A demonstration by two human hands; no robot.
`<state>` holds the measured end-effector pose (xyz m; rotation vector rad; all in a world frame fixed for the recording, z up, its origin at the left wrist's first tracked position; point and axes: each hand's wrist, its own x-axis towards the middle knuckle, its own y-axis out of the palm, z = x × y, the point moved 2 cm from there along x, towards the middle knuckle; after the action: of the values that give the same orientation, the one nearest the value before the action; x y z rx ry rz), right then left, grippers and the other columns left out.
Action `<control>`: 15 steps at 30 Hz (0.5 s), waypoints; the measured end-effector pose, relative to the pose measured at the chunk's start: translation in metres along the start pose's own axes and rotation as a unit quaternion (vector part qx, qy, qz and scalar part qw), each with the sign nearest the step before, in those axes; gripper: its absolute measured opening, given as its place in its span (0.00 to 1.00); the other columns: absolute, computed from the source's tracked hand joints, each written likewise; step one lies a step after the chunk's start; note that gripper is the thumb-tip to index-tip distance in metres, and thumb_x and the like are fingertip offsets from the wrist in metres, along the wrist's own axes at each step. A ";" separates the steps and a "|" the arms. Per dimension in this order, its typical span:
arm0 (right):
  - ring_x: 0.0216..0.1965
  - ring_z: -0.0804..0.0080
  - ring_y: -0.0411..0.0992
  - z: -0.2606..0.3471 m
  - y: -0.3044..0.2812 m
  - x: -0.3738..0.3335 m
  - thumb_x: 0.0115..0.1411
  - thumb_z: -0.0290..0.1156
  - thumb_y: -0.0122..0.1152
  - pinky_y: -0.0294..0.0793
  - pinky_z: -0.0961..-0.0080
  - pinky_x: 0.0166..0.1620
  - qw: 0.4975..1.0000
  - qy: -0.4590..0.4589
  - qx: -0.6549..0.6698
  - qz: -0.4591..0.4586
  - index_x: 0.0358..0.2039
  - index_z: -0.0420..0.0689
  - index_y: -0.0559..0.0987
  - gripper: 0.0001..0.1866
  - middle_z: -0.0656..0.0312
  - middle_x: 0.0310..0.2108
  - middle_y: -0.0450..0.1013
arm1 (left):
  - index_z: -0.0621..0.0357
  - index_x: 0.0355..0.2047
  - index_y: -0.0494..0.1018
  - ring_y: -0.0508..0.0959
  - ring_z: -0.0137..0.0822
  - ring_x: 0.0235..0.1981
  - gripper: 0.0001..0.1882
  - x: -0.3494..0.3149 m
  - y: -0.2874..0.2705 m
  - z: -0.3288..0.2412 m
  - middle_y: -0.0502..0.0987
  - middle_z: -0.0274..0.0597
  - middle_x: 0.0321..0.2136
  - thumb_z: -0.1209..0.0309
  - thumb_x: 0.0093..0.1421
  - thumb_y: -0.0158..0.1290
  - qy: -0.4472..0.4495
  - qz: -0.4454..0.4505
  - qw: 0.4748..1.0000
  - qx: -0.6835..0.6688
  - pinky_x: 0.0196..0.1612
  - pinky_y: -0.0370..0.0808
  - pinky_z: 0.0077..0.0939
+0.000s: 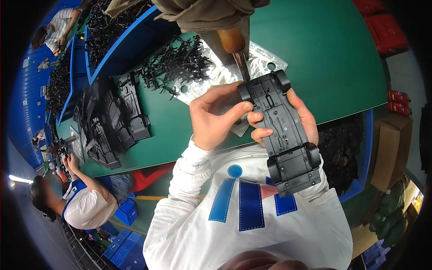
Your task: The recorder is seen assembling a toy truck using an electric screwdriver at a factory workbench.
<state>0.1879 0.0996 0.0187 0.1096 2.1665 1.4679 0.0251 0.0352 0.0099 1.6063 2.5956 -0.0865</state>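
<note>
A long black plastic toy car chassis point(283, 128) is tilted in front of me, with wheel arches at both ends. My right hand point(302, 116) wraps round it from beneath, its fingertips showing on the left edge and the rest hidden behind. My left hand point(213, 118) closes on the far left corner, thumb by the wheel arch and index finger reaching behind it. Whether a small part is also pinched there, I cannot tell. Right at that corner is the metal tip of an amber-handled tool point(232, 41), pointing down from a cloth-wrapped mount point(207, 13).
Beyond my hands, small black parts point(175, 65) are heaped on a silvery sheet point(216, 74) on the green table point(315, 58). More black chassis point(108, 119) lie at left, by a blue bin point(121, 45). Another person point(85, 198) sits at left. A blue crate point(360, 153) stands at right.
</note>
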 end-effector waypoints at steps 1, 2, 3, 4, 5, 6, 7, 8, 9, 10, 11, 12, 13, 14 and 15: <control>0.40 0.60 0.69 0.001 -0.002 0.000 0.73 0.51 0.42 0.71 0.70 0.36 1.000 -0.001 -0.019 -0.013 0.60 0.38 0.68 0.29 0.43 0.48 0.72 | 0.73 0.46 0.77 0.81 0.30 0.41 0.21 0.000 0.000 0.000 0.83 0.46 0.39 0.80 0.52 0.67 -0.002 -0.001 1.000 0.002 0.49 0.77 0.25; 0.44 0.63 0.63 0.001 -0.003 0.000 0.72 0.52 0.44 0.68 0.72 0.35 0.999 -0.003 -0.039 -0.027 0.61 0.41 0.67 0.29 0.50 0.50 0.68 | 0.73 0.46 0.77 0.81 0.30 0.41 0.21 0.000 0.000 0.000 0.83 0.46 0.39 0.80 0.52 0.67 -0.002 -0.001 1.000 0.002 0.49 0.77 0.25; 0.44 0.63 0.63 0.002 -0.004 0.001 0.72 0.52 0.44 0.68 0.72 0.35 0.999 -0.003 -0.039 -0.027 0.61 0.41 0.67 0.29 0.50 0.50 0.68 | 0.73 0.46 0.77 0.81 0.30 0.41 0.20 0.000 0.000 0.000 0.83 0.46 0.39 0.80 0.52 0.67 -0.006 -0.001 1.000 -0.002 0.49 0.77 0.25; 0.44 0.63 0.63 0.003 -0.006 0.001 0.72 0.52 0.44 0.68 0.72 0.35 0.999 0.001 -0.034 -0.030 0.61 0.41 0.67 0.29 0.49 0.50 0.68 | 0.73 0.46 0.77 0.81 0.30 0.41 0.20 0.000 0.000 0.000 0.83 0.46 0.39 0.80 0.52 0.67 -0.010 -0.001 1.000 -0.005 0.49 0.77 0.25; 0.44 0.63 0.63 0.003 -0.006 0.002 0.72 0.52 0.44 0.68 0.72 0.35 0.999 0.004 -0.028 -0.033 0.61 0.41 0.67 0.29 0.49 0.50 0.68 | 0.73 0.46 0.77 0.81 0.30 0.41 0.20 0.000 0.001 0.000 0.83 0.46 0.39 0.80 0.52 0.67 -0.009 -0.002 1.000 -0.005 0.49 0.77 0.25; 0.44 0.63 0.63 0.003 -0.006 0.002 0.72 0.52 0.44 0.68 0.72 0.35 0.999 0.005 -0.029 -0.033 0.61 0.41 0.67 0.29 0.49 0.50 0.68 | 0.73 0.46 0.77 0.81 0.30 0.41 0.20 0.000 0.001 0.000 0.83 0.47 0.39 0.80 0.52 0.67 -0.010 -0.003 1.000 -0.011 0.49 0.77 0.25; 0.44 0.63 0.63 0.003 -0.005 0.001 0.72 0.52 0.44 0.68 0.72 0.35 0.999 0.006 -0.029 -0.029 0.61 0.40 0.67 0.29 0.49 0.50 0.68 | 0.73 0.46 0.77 0.81 0.31 0.41 0.20 -0.001 0.000 0.000 0.83 0.47 0.39 0.81 0.52 0.67 -0.012 -0.005 1.000 -0.016 0.49 0.77 0.26; 0.44 0.63 0.63 0.002 -0.004 0.001 0.72 0.52 0.45 0.68 0.72 0.35 0.999 0.007 -0.028 -0.026 0.61 0.40 0.67 0.29 0.50 0.50 0.68 | 0.73 0.46 0.77 0.81 0.31 0.41 0.20 0.000 0.001 -0.001 0.83 0.47 0.39 0.81 0.52 0.67 -0.012 -0.005 1.000 -0.017 0.49 0.77 0.26; 0.44 0.63 0.63 0.002 -0.004 0.001 0.72 0.52 0.45 0.68 0.72 0.35 0.999 0.007 -0.028 -0.026 0.61 0.40 0.67 0.29 0.50 0.50 0.68 | 0.73 0.46 0.77 0.81 0.31 0.41 0.20 0.000 0.001 -0.001 0.83 0.47 0.40 0.81 0.53 0.67 -0.010 -0.003 1.000 -0.013 0.49 0.77 0.26; 0.44 0.63 0.63 0.002 -0.004 0.001 0.72 0.51 0.45 0.68 0.72 0.35 0.999 0.001 -0.036 -0.029 0.61 0.40 0.67 0.29 0.50 0.50 0.68 | 0.74 0.46 0.77 0.81 0.31 0.41 0.20 0.001 0.001 -0.001 0.83 0.48 0.40 0.81 0.53 0.67 -0.008 -0.001 1.000 -0.009 0.49 0.77 0.26; 0.44 0.63 0.63 0.003 -0.004 0.001 0.72 0.51 0.45 0.68 0.72 0.35 0.999 -0.005 -0.043 -0.032 0.61 0.40 0.67 0.29 0.50 0.50 0.68 | 0.74 0.46 0.77 0.81 0.31 0.41 0.20 0.001 0.001 -0.001 0.83 0.48 0.40 0.81 0.53 0.67 -0.008 -0.001 1.000 -0.009 0.49 0.77 0.26; 0.44 0.63 0.63 0.003 -0.003 0.002 0.72 0.51 0.45 0.68 0.72 0.35 0.999 -0.005 -0.043 -0.032 0.61 0.40 0.67 0.29 0.50 0.50 0.68 | 0.74 0.46 0.77 0.81 0.31 0.41 0.20 0.001 0.001 -0.001 0.83 0.48 0.40 0.81 0.53 0.67 -0.005 -0.001 1.000 -0.014 0.49 0.77 0.26; 0.44 0.63 0.63 0.002 -0.003 0.002 0.72 0.51 0.45 0.68 0.72 0.35 0.999 -0.002 -0.037 -0.030 0.61 0.40 0.67 0.29 0.50 0.50 0.68 | 0.74 0.46 0.77 0.81 0.31 0.41 0.20 0.001 0.001 0.000 0.83 0.48 0.40 0.81 0.53 0.67 -0.004 -0.002 1.000 -0.018 0.49 0.77 0.26; 0.44 0.63 0.63 0.002 -0.003 0.002 0.72 0.51 0.45 0.68 0.72 0.35 0.999 0.000 -0.031 -0.029 0.61 0.40 0.67 0.29 0.50 0.50 0.68 | 0.74 0.46 0.77 0.81 0.31 0.41 0.20 0.001 0.001 0.000 0.83 0.48 0.40 0.81 0.53 0.67 -0.004 -0.002 1.000 -0.018 0.49 0.77 0.26; 0.44 0.63 0.63 0.002 -0.004 0.002 0.72 0.51 0.45 0.68 0.72 0.35 0.999 0.000 -0.031 -0.030 0.61 0.40 0.67 0.29 0.50 0.50 0.68 | 0.74 0.46 0.77 0.81 0.31 0.41 0.20 0.001 0.001 0.001 0.83 0.48 0.40 0.81 0.53 0.66 -0.001 -0.001 1.000 -0.019 0.49 0.77 0.26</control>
<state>0.1879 0.1006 0.0142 0.0235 2.1047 1.4991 0.0255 0.0361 0.0087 1.5896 2.5828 -0.0388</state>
